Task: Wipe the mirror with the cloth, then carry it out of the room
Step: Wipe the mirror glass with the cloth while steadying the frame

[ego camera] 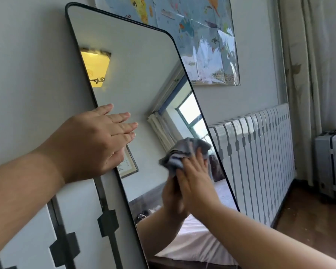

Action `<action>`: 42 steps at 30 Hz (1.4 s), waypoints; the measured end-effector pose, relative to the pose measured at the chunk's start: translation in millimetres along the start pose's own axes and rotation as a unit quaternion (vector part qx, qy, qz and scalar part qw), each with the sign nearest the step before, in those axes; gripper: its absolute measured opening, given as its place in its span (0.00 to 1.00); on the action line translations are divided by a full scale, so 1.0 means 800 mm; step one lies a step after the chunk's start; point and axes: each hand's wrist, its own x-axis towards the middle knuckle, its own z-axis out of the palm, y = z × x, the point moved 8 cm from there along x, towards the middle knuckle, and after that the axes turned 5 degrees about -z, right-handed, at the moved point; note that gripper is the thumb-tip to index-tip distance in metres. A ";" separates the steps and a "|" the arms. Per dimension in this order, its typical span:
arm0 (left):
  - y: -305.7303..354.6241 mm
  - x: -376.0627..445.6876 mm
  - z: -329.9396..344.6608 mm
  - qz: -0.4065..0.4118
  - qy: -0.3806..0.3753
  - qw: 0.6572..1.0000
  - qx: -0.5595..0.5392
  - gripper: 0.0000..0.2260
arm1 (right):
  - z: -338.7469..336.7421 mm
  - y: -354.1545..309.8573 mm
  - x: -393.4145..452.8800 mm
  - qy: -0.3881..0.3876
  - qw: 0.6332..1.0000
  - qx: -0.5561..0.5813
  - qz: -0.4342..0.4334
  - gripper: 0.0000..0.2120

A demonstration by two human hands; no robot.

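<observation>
Right hand (pixel 194 177) pressed against the glass, fingers closed over a crumpled grey cloth (pixel 182 152) bunched above the fingertips. Cloth touching the mirror (pixel 140 74) near its right edge, low on the visible pane. Left hand (pixel 99 140) flat and open, fingers together, palm laid over the left rim of the black frame, holding nothing but steadying it. Mirror tall, round-cornered, tilted, leaning against the wall (pixel 27 74); possibly resting on the patterned panel (pixel 27 239) below, though the base is out of view. Reflected in the glass: a lit lamp, a window with curtain, a framed picture, a bed. Beyond the right edge, a world map (pixel 202 35) on the wall, a white radiator (pixel 260 156) beneath it, curtains (pixel 306 74) farther right, a suitcase (pixel 332 164) on the wooden floor.
</observation>
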 end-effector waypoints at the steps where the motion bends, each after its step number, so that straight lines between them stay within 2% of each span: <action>1: 0.000 0.000 -0.001 -0.002 0.000 1.000 0.002 0.20 | 0.006 -0.029 -0.007 -0.023 0.998 -0.007 -0.055 0.24; 3: 0.002 -0.001 -0.002 -0.002 -0.003 1.000 0.006 0.19 | 0.017 -0.075 -0.022 -0.064 0.982 -0.034 -0.174 0.26; 5: 0.002 0.000 -0.003 -0.003 -0.009 1.000 0.009 0.19 | 0.019 -0.095 -0.030 -0.078 0.968 -0.032 -0.235 0.27; 8: 0.000 0.000 -0.003 -0.008 -0.016 1.000 0.007 0.19 | 0.015 -0.080 -0.014 -0.069 0.980 0.002 -0.189 0.27; 12: -0.001 -0.003 0.000 -0.015 -0.009 1.000 -0.001 0.17 | -0.005 -0.007 0.019 -0.017 0.997 0.067 0.037 0.26; 14: -0.001 -0.007 0.001 -0.018 -0.008 1.000 -0.003 0.16 | -0.008 0.009 0.016 -0.005 0.995 0.071 0.075 0.24; 21: 0.005 -0.003 -0.005 -0.020 -0.022 0.999 0.011 0.17 | 0.000 -0.010 -0.027 0.009 0.996 0.058 0.071 0.18; 24: 0.029 -0.005 -0.014 0.043 -0.029 0.999 -0.001 0.16 | 0.007 -0.020 -0.047 -0.004 0.997 0.061 0.055 0.22; 27: 0.084 -0.022 -0.003 0.119 -0.049 0.991 -0.027 0.18 | 0.014 -0.034 -0.078 -0.037 0.998 0.043 -0.003 0.28; 29: 0.102 -0.032 0.011 0.146 -0.070 0.986 -0.023 0.21 | 0.022 -0.040 -0.109 -0.062 0.997 0.030 -0.044 0.26; 33: 0.091 -0.023 0.017 0.095 -0.078 0.992 -0.038 0.21 | 0.043 -0.055 -0.190 -0.104 0.988 0.028 -0.106 0.25; 38: 0.097 -0.025 0.020 0.098 -0.096 0.990 -0.013 0.22 | 0.054 -0.054 -0.239 -0.110 0.982 0.003 -0.153 0.22; 40: 0.096 -0.023 0.018 0.091 -0.103 0.990 -0.016 0.22 | 0.049 -0.041 -0.223 -0.108 0.984 0.006 -0.141 0.24; 42: 0.096 -0.022 0.018 0.086 -0.104 0.991 -0.017 0.22 | 0.040 -0.025 -0.197 -0.097 0.991 0.037 -0.086 0.26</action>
